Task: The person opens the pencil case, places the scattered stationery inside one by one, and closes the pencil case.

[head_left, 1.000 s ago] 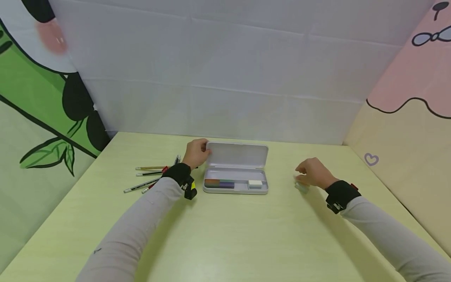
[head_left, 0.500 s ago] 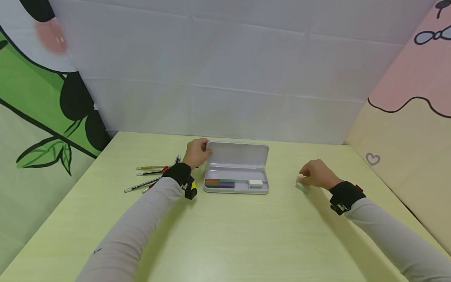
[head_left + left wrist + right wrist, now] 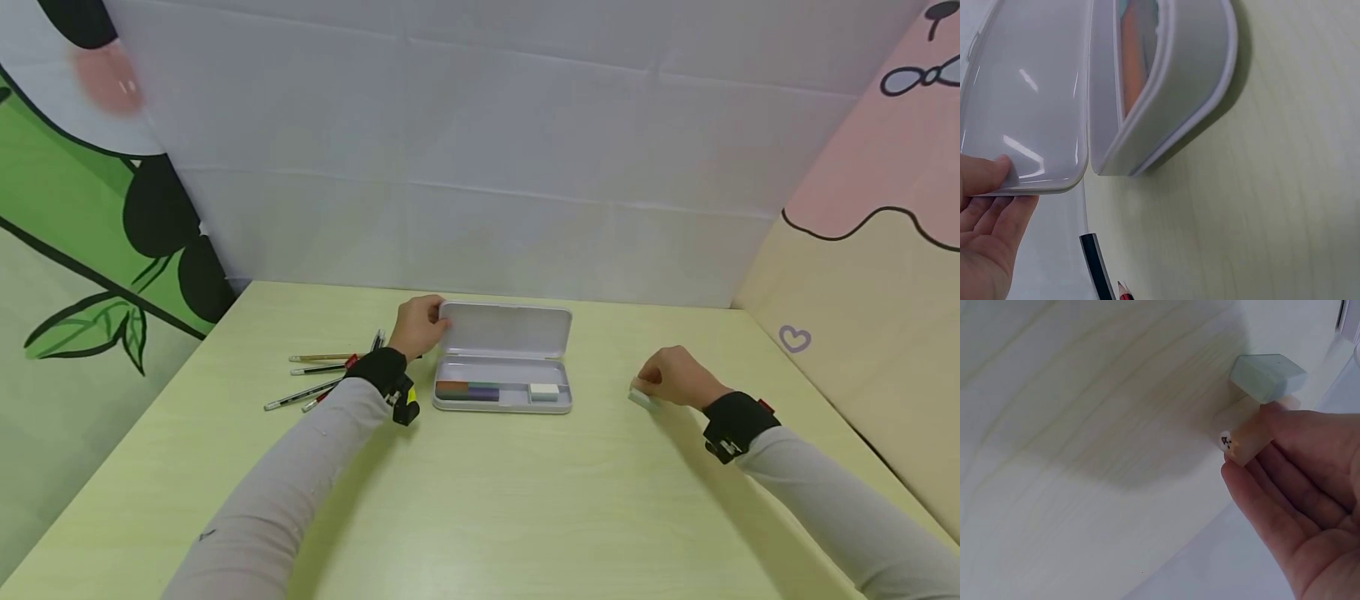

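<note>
Head view: left hand (image 3: 418, 327) holds pencil case (image 3: 506, 332) open, apparently during eraser pickup.
Left wrist: it pinches the lid (image 3: 1029, 100). Right wrist: right hand (image 3: 1313, 494) pinches tan eraser (image 3: 1252, 439) beside green eraser (image 3: 1266, 376); lifting seems called for.

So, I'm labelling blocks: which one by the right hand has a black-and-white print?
The orange-tinted block, the one pinched by the right hand; the pale green block beside it shows no visible print.
</note>
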A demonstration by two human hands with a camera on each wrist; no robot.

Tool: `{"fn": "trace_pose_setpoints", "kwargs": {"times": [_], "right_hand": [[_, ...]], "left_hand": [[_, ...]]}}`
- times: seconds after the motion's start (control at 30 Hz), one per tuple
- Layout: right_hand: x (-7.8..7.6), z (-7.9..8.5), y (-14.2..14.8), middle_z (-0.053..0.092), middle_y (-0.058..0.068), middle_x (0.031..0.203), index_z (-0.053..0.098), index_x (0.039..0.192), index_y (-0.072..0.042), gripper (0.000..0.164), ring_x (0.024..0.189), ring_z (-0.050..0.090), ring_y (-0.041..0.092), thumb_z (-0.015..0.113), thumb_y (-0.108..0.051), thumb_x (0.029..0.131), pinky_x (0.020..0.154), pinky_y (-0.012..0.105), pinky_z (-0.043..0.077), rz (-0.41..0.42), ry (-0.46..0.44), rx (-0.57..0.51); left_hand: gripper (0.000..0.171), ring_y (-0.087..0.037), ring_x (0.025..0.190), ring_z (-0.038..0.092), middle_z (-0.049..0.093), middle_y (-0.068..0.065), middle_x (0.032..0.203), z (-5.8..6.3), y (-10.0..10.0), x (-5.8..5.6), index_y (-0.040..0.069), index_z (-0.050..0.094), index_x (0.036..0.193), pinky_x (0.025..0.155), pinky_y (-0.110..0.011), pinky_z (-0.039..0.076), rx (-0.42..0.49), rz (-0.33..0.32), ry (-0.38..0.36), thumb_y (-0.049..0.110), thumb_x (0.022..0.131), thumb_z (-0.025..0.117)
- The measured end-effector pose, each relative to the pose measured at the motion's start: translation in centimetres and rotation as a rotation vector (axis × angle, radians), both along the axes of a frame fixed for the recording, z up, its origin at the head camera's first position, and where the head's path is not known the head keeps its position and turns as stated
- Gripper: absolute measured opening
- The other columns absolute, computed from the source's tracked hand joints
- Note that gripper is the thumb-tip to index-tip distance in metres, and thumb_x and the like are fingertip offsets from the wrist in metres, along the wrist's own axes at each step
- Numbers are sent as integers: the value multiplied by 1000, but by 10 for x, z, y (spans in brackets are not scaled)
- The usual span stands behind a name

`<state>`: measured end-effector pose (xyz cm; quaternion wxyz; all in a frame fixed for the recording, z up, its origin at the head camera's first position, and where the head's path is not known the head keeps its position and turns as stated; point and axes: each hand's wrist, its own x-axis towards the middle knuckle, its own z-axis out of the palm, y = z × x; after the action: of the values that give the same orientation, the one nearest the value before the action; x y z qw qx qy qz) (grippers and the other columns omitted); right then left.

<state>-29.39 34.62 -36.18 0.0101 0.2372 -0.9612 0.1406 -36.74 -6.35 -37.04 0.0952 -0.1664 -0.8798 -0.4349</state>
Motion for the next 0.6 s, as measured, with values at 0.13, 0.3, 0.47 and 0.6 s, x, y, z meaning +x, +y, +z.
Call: {"fn": "trace_pose_setpoints", "kwargs": {"times": [0.13,0.3,0.47,0.6], "right_hand": [[-1,0,1,61,-6,58,75,71,-9,14,53,37,-1,71,-8,84,52,18,32,23,34,1],[-2,2,0,65,-3,61,75,73,-8,12,54,38,-1,71,-2,82,53,18,33,37,73,-5],[-4,7,-6,64,-2,61,75,74,-8,12,55,37,0,70,-2,83,54,18,32,37,93,-12],[-5,12,-16,59,-4,58,74,73,-9,14,54,35,0,69,-4,85,54,18,30,51,93,-27]], "left_hand": [[24,-34,87,63,67,-24,94,0,0,0,-5,65,113,75,-39,49,1,2,1,0,89,61],[26,-35,88,63,67,-25,94,2,0,1,-6,64,114,76,-41,51,-7,2,14,0,89,60],[26,-35,90,63,67,-25,96,2,0,1,-7,64,115,77,-42,51,-2,0,8,0,90,60],[27,-35,90,64,67,-25,97,0,-1,0,-6,64,115,78,-42,52,0,-2,13,1,89,61]]}}
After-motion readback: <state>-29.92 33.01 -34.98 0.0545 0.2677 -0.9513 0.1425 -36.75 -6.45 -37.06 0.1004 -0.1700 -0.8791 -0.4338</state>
